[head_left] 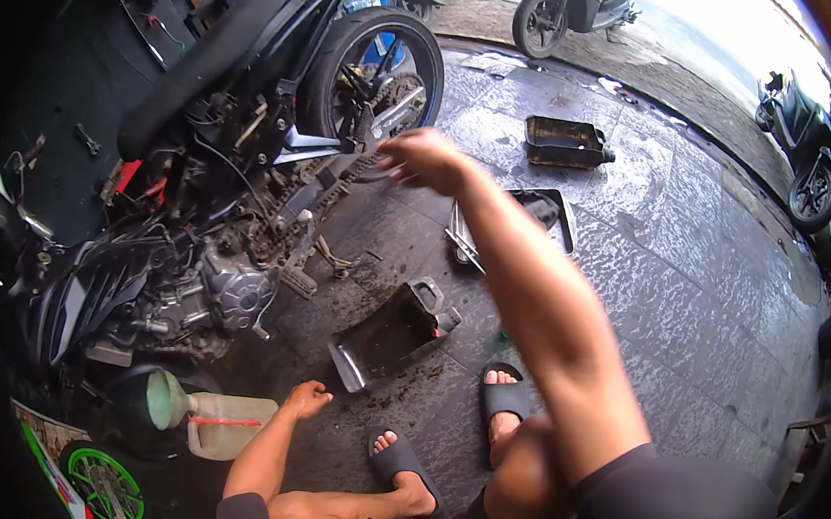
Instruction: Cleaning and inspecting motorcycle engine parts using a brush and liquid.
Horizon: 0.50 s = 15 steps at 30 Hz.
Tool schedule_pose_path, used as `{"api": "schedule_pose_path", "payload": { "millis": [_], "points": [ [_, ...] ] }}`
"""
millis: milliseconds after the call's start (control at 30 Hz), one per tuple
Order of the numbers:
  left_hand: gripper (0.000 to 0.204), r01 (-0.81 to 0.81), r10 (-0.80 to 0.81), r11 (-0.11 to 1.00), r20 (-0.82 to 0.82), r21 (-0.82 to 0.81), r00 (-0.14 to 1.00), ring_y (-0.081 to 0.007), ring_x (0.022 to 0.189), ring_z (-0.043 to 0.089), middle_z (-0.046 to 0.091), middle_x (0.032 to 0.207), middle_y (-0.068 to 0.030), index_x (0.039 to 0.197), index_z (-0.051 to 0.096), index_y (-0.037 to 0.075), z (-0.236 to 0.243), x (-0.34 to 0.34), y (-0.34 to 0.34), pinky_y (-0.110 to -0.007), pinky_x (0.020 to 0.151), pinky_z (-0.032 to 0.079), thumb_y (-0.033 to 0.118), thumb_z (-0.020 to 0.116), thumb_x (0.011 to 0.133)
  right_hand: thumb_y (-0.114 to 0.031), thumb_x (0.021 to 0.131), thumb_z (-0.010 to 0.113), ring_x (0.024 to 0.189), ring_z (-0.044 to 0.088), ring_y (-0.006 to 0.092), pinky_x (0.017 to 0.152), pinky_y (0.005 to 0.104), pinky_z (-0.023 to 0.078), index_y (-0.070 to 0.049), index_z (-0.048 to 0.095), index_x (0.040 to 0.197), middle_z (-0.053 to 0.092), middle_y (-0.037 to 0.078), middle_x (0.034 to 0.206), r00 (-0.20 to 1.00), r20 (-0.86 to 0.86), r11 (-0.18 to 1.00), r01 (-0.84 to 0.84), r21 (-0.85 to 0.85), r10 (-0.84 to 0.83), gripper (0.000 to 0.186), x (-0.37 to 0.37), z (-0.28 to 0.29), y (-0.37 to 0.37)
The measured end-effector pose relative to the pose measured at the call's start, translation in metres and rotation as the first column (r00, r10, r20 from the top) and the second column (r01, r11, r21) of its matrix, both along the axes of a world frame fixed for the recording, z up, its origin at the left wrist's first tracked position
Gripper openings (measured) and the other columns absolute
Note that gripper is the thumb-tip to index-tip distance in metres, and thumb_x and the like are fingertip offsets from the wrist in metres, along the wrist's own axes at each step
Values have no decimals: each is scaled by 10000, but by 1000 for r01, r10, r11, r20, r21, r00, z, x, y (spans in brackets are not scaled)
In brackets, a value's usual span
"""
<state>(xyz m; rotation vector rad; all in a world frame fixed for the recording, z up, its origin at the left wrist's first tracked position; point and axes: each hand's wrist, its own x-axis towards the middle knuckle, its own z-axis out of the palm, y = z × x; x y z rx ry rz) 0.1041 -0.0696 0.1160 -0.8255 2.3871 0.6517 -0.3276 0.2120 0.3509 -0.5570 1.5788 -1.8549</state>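
Observation:
A partly dismantled motorcycle [235,288] stands on my left, its engine and chain exposed. My right hand [425,161] is stretched out beside the rear wheel [423,72], over the drive chain [359,167]. Its fingers look apart and slightly bent, somewhat blurred, with nothing seen in them; contact with the chain is unclear. Low in front of me, my left hand [307,399] is loosely closed, with nothing visible in it. It hangs between a cut-open plastic container [388,338], dirty inside, and a translucent jug [233,426] lying beside a pale green funnel [166,400].
Past my right arm lie a tray [567,235] with tools and another cut-open container [567,143]. A green-rimmed wheel [101,483] shows at the lower left. Scooters stand by the street [579,14] and at the right [816,154]. The tiled floor [695,302] looks wet.

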Motion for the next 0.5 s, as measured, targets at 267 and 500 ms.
{"api": "schedule_pose_path", "payload": {
  "millis": [267,500],
  "points": [
    [386,-168,167,986,-37,-8,985,-276,897,685,713,940,-141,1031,669,24,-68,47,-23,-388,823,522,373,704,870,-288,862,665,678,630,151,585,302,506,-13,714,996,712,90,836,924,-246,763,381,522,-293,310,-110,-162,139],
    [419,-568,545,820,-404,73,735,-152,604,540,584,632,-74,775,654,9,-69,19,-12,-344,633,475,394,654,939,-425,852,685,1134,640,359,982,411,492,-85,655,1252,662,231,1195,802,-543,492,378,785,250,526,-148,-324,106]
  ]
}}
